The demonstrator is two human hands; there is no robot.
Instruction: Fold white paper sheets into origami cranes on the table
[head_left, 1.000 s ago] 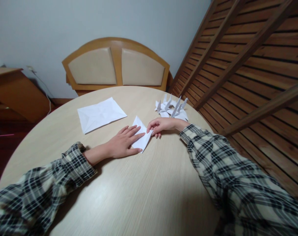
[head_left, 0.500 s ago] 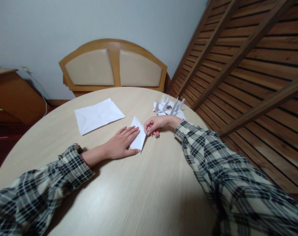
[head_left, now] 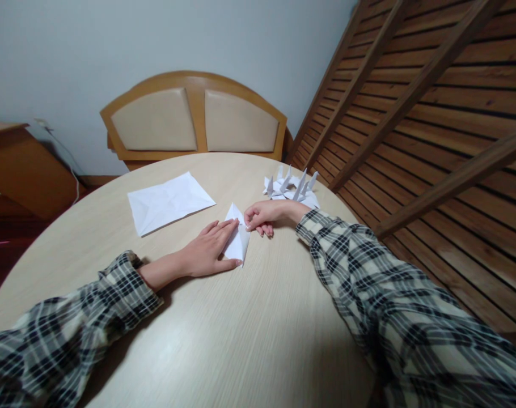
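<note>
A folded piece of white origami paper (head_left: pixel 237 245) lies on the round table (head_left: pixel 258 334), its pointed ends facing away from and toward me. My left hand (head_left: pixel 209 249) rests flat on its left side, fingers stretched out and thumb near the lower point. At the right edge, my right hand (head_left: pixel 260 218) pinches a flap of the paper between thumb and forefinger, the flap turned in toward the middle. The other fingers of that hand touch or hover near the tabletop.
White sheets of paper (head_left: pixel 170 203) with creases lie at the left back. Several folded paper cranes (head_left: pixel 290 187) stand beyond my right wrist. A padded wooden headboard (head_left: pixel 194 119) stands behind the table, and a slatted wooden panel (head_left: pixel 432 113) rises on the right.
My right hand has moved slightly left, bringing the paper's right flap inward over the middle. My left hand stays pressed on the paper. The view has shifted a little.
</note>
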